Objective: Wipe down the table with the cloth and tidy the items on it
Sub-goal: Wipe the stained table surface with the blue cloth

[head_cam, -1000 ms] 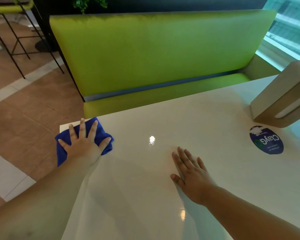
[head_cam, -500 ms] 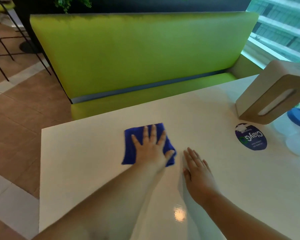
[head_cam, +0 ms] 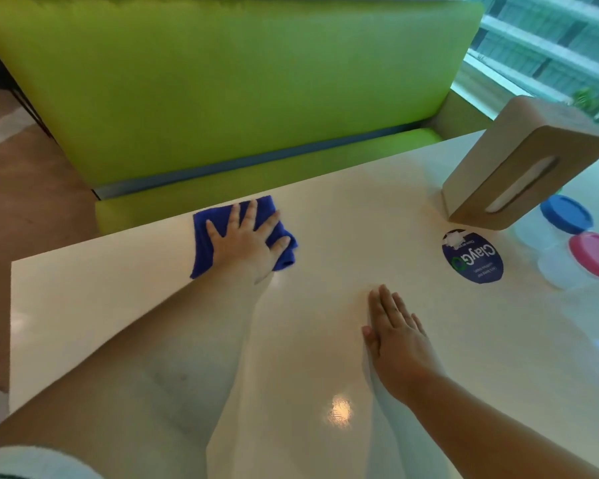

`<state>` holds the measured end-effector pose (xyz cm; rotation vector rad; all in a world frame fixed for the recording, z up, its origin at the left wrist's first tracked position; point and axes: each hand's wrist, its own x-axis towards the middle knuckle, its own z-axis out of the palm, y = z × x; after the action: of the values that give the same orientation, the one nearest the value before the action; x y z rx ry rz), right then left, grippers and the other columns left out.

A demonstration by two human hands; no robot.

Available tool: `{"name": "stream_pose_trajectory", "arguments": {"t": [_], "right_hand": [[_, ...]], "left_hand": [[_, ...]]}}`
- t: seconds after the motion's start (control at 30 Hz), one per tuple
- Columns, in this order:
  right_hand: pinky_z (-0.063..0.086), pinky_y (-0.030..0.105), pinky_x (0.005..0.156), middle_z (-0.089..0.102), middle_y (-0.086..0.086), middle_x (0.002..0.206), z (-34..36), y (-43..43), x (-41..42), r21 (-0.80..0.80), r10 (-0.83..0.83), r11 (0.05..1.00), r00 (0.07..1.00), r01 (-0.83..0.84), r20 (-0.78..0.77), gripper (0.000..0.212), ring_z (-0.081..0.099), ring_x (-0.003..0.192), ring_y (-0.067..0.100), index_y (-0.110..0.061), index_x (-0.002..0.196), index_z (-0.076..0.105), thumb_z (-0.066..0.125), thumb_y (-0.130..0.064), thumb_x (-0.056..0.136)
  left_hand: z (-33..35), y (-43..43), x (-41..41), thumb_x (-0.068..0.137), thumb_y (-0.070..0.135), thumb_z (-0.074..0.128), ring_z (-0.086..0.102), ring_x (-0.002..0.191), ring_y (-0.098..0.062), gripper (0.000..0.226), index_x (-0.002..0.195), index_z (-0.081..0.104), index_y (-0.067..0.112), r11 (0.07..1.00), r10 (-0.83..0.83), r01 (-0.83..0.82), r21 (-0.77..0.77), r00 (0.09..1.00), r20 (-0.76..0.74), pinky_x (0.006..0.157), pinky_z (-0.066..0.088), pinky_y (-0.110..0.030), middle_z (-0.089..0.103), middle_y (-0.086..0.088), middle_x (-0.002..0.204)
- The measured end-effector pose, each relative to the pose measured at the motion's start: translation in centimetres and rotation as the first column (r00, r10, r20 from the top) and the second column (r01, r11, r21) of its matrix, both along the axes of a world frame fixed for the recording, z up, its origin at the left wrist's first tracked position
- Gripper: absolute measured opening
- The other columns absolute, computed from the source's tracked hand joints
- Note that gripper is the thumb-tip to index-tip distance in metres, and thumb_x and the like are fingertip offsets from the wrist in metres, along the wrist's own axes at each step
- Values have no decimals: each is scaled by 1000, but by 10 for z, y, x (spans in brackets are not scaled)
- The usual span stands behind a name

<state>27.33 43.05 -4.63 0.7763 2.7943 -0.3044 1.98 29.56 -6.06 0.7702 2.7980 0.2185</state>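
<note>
Now the left hand (head_cam: pixel 246 242) has pushed the cloth (head_cam: pixel 201 243) farther away.

Table (head_cam: pixel 325 340): glossy white top, filling the lower and middle frame, with a light glare at lower centre. On it: blue cloth (head_cam: pixel 204 236) near the far edge, centre-left, under a flat left hand (head_cam: pixel 246 243); right hand (head_cam: pixel 395 337) flat at centre-right; round dark-blue sticker (head_cam: pixel 472 259) at right; tissue box (head_cam: pixel 523 164) standing at upper right; two clear containers beside it, one with a blue lid (head_cam: pixel 564 214), one with a pink lid (head_cam: pixel 593 254).
</note>
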Motion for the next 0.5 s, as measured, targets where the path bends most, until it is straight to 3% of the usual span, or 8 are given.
{"name": "stream_pose_trajectory", "arguments": {"t": [0.13,0.27,0.5], "right_hand": [[-4,29,116,-25,-10,150,-3,1,1,8,0,1000,1000,0,-2,57,-15,145,10,-25,149,-12,14,-40,101],[-2,30,117,-18,-7,156,-5,0,1,4,-4,1000,1000,4,0,58,-13,145,11,-24,150,-10,15,-40,100],[1,32,118,-14,-4,159,-2,0,-1,-3,-1,1000,1000,1,27,58,-10,146,13,-22,151,-7,16,-40,101]], "left_hand": [[-2,-50,-12,85,73,14,-13,145,-20,62,142,3,53,993,119,-119,-4,993,-9,110,-3,-66,-12,11,158],[-4,-111,-9,84,73,13,-12,145,-19,64,143,0,52,996,80,-81,-27,996,-26,110,-1,-65,-12,12,158],[-3,-188,0,77,77,10,-10,146,-16,83,148,-6,37,981,186,-188,-53,982,-35,112,2,-62,-10,14,158]]}}
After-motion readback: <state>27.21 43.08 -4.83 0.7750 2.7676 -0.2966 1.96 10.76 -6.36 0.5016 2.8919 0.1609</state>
